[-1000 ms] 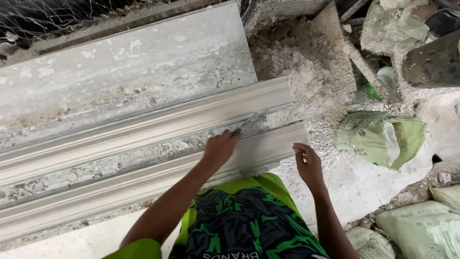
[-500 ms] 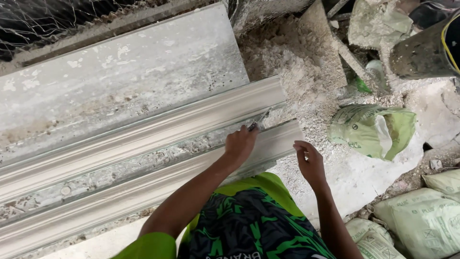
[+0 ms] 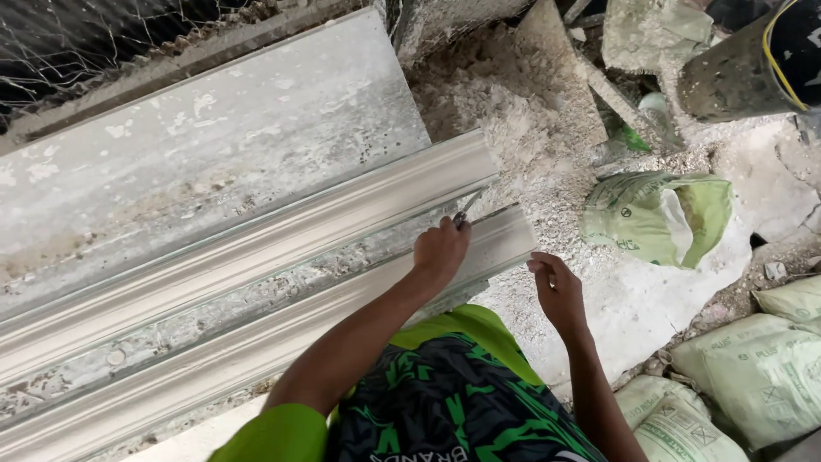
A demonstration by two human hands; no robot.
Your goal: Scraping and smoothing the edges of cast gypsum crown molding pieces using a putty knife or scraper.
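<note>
Two long white plaster mouldings lie side by side on a work slab, the far moulding (image 3: pixel 342 214) and the near moulding (image 3: pixel 256 359), with a rough grey channel (image 3: pixel 214 321) between them. My left hand (image 3: pixel 440 250) grips a small metal scraper (image 3: pixel 468 208), whose tip sits in the channel near the mouldings' right end. My right hand (image 3: pixel 558 291) holds nothing; its fingertips are at the end of the near moulding. My green and black patterned clothing fills the bottom of the view.
A flat grey slab (image 3: pixel 214 145) lies beyond the mouldings, with wire mesh (image 3: pixel 85 43) behind it. A heap of plaster rubble (image 3: pixel 505 94) is at the right end. Green-white sacks (image 3: pixel 658 218) (image 3: pixel 761 368) and a dark bucket (image 3: pixel 753 68) stand to the right.
My left hand has slid with the scraper to the right along the channel, toward the mouldings' end. My right hand has stayed by the near moulding's end.
</note>
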